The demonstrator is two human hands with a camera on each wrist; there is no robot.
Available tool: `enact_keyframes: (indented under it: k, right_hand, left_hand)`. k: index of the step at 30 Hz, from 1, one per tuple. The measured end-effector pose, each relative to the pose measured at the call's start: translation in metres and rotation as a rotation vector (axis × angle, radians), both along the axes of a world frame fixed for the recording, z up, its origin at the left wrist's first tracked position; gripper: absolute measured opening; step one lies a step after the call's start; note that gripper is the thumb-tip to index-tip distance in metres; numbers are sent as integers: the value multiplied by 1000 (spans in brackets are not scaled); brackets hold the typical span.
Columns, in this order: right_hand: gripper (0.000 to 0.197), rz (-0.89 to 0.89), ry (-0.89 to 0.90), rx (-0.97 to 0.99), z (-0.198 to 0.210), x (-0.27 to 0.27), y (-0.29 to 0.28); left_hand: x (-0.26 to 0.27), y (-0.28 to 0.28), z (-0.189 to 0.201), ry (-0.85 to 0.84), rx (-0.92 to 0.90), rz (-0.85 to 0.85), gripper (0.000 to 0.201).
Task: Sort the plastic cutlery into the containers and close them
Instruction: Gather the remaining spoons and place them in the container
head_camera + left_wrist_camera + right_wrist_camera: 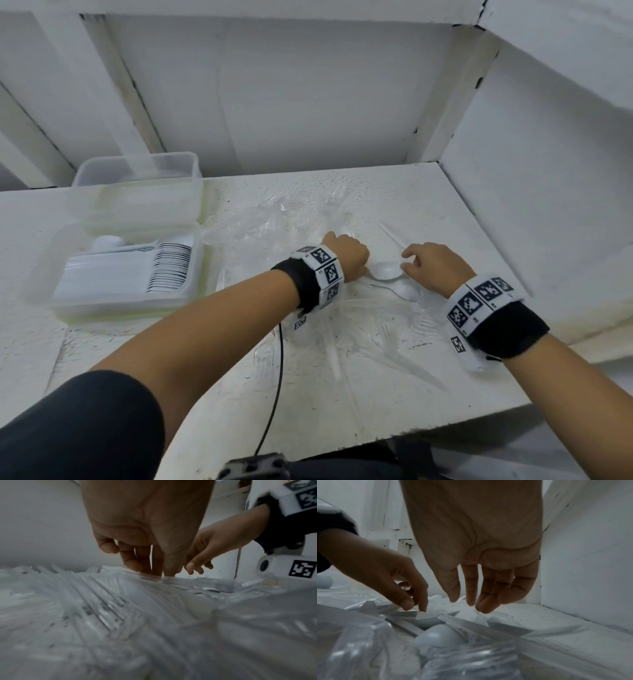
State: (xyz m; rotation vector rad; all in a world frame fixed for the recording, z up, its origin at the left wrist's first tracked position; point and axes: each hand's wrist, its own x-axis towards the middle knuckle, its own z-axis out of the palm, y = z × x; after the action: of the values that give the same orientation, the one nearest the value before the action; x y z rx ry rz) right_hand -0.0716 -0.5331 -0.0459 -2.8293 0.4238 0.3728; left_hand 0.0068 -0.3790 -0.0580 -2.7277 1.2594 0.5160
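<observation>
A white plastic spoon (387, 270) lies on the table between my two hands. My left hand (346, 255) reaches down over its handle end; in the right wrist view the left hand (402, 588) pinches a white handle with thumb and forefinger. My right hand (428, 267) hovers just right of the spoon's bowl, fingers (471, 588) hanging loose and holding nothing. A second white spoon (407, 291) lies bowl-down just in front, its bowl (436, 635) close in the right wrist view. Clear forks (387, 332) lie scattered around. A clear container (130, 305) at the left holds stacked white spoons.
A second clear container (137, 178) stands behind the first. More clear cutlery (274, 219) is strewn toward the back of the table. White walls close in behind and on the right (531, 205). A black cable (279, 377) hangs from my left wrist.
</observation>
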Motion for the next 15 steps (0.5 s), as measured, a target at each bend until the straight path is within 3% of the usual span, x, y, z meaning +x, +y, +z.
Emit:
enact_keyframes:
  k: [5,11,15]
  right_hand:
    - [28,-59,-78,77,1,4,-2]
    - [20,-125,-195,138,4,5,-11]
    - [20,-153,-238,158,5,3,-17]
  left_hand:
    - [4,-7,4,128,-20,119,28]
    - [12,-16,11,216,11,86,13]
    - [14,-13,10,176,-43,82,26]
